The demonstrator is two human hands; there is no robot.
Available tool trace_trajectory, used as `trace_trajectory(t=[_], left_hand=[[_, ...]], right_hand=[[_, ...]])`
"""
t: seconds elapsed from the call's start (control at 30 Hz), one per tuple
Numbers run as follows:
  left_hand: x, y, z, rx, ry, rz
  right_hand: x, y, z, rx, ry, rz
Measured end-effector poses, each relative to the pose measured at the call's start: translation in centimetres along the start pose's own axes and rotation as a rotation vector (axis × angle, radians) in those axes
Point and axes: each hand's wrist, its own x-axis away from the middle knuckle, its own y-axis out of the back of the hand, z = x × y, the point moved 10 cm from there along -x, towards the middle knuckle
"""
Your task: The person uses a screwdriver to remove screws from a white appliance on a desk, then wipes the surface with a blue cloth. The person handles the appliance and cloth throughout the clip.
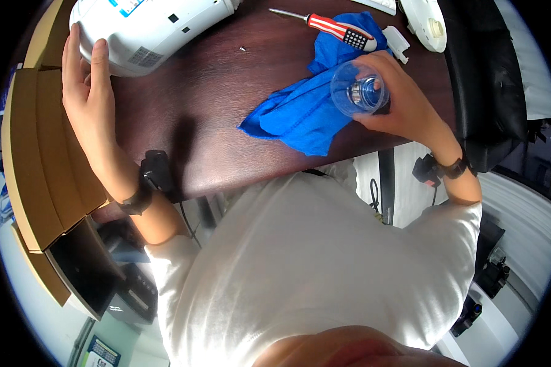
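At the far left is a white rounded appliance [159, 30] with a glossy shell, partly cut off by the upper edge. My left hand [90, 79] lies against its left end, fingers stretched and apart. A clear plastic cup [343, 92] is gripped in my right hand [404, 101], its open mouth facing up. Small shiny pieces show at its bottom, too small to name. Beneath the cup spreads a crumpled blue cloth [300, 116]. On the cloth's far part rests a screwdriver [340, 30] with a red, white and black handle.
A tiny screw [242, 48] lies on the dark wooden table [202, 110]. Past my right hand are a small white plastic part [397, 43] and a white rounded cover [427, 24]. Cardboard boxes [49, 153] stand along the left. A black padded surface [487, 79] borders the table's right side.
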Motion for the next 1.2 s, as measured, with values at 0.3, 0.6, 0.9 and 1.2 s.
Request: trace_trajectory(t=[0.3, 0.6, 0.9, 1.2], left_hand=[[0.1, -1.0, -0.6, -0.05, -0.089, -0.032], [0.3, -1.3, 0.3, -0.004, -0.031, -0.043], [4.2, -3.2, -9.2, -0.371, -0.678, -0.118], [6.2, -11.6, -14.4, -0.286, -0.776, 0.389]], right_hand=[[2.7, 3.8, -3.9, -0.088, -0.141, -0.244], [2.7, 3.1, -3.3, -0.134, -0.099, -0.16], [4.0, 7.1, -8.4, -0.233, -0.175, -0.41], [4.6, 7.6, -11.7, -0.327, -0.236, -0.464]])
